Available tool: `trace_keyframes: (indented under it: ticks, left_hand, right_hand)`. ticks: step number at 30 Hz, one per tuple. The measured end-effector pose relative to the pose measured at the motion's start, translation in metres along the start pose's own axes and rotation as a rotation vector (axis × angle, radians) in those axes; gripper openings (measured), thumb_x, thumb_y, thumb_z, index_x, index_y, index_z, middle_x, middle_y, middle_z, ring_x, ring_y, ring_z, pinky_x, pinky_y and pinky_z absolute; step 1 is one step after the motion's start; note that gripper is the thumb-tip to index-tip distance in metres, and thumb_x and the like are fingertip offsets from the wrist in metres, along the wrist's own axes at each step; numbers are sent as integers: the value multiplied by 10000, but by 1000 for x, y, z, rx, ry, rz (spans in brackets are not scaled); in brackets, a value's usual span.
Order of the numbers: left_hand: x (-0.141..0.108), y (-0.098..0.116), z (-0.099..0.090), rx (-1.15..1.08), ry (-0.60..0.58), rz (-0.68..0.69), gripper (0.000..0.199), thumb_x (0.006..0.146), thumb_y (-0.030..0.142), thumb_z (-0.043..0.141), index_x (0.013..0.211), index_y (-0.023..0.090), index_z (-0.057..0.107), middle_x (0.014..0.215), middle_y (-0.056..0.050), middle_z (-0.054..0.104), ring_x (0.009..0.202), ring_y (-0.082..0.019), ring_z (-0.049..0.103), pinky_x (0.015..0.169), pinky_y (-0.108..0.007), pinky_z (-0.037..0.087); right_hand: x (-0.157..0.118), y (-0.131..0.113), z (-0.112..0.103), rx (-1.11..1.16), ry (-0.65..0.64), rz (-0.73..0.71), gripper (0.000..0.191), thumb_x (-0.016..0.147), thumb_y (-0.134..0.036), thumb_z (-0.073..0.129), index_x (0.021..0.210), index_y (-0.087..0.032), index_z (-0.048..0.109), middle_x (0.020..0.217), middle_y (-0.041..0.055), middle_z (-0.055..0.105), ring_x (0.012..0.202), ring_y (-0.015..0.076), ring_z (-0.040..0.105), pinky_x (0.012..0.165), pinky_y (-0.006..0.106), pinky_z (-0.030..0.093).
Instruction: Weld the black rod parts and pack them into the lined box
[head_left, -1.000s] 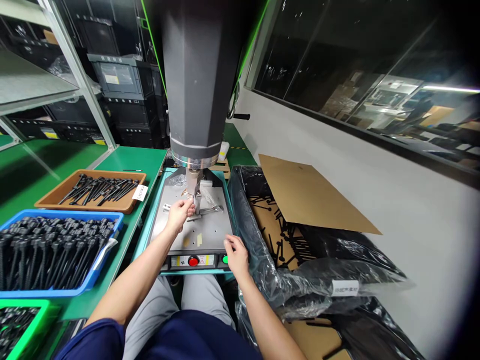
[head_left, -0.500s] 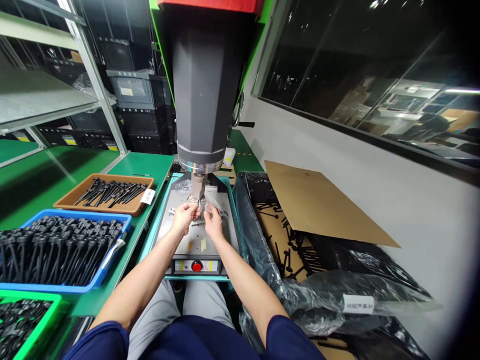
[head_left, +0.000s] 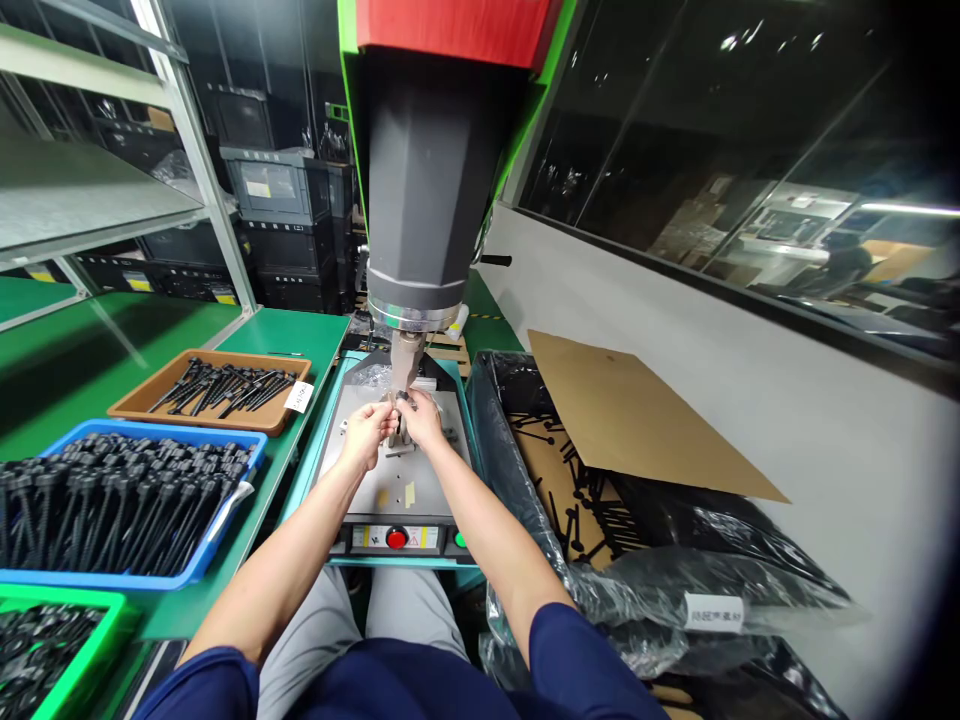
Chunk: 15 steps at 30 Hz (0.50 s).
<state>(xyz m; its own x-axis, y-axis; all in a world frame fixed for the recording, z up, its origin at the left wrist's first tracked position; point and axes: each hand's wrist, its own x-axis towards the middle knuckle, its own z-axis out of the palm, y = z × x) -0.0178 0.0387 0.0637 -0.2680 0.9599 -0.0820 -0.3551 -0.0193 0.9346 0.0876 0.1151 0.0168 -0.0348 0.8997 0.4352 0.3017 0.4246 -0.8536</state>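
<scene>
with positioning in hand, the right hand [head_left: 424,420] has its fingers on a small dark part [head_left: 403,397] just below the metal tip [head_left: 406,356], the left hand's [head_left: 365,437] are narrow, contents unclear, and next calls for steady alignment

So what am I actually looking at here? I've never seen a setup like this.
No robot here: a camera on a person's head looks forward and down at their bare hands. The left hand and right hand meet under a tall dark machine, above its metal plate. A small black part shows at their fingers; its exact shape and grip are unclear. Left are a brown tray and a blue tray of long black pieces; right, a cardboard sheet partly covers more.
</scene>
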Motion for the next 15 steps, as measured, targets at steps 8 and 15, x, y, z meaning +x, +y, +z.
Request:
trace_keyframes:
  ticks: [8, 15]
  left_hand:
    - [6, 9, -6, -62, 71, 17, 310, 601, 328, 784, 760, 136, 599, 666, -1, 634, 548, -65, 588, 494, -163, 420]
    - [1, -6, -21, 60, 71, 56, 334, 609, 413, 747, 720, 148, 576, 668, -18, 635, 549, -86, 583, 514, -194, 426]
  right_hand:
    - [-11, -18, -6, -5, 55, 48, 227, 787, -337, 626, 960, -191, 643, 1200, 109, 627, 1162, 255, 554, 1035, 408, 398]
    - [-86, -19, -13, 145, -39, 286, 241, 687, -373, 706, 820, -197, 607, 934, 59, 672, 947, 234, 617, 883, 388, 480]
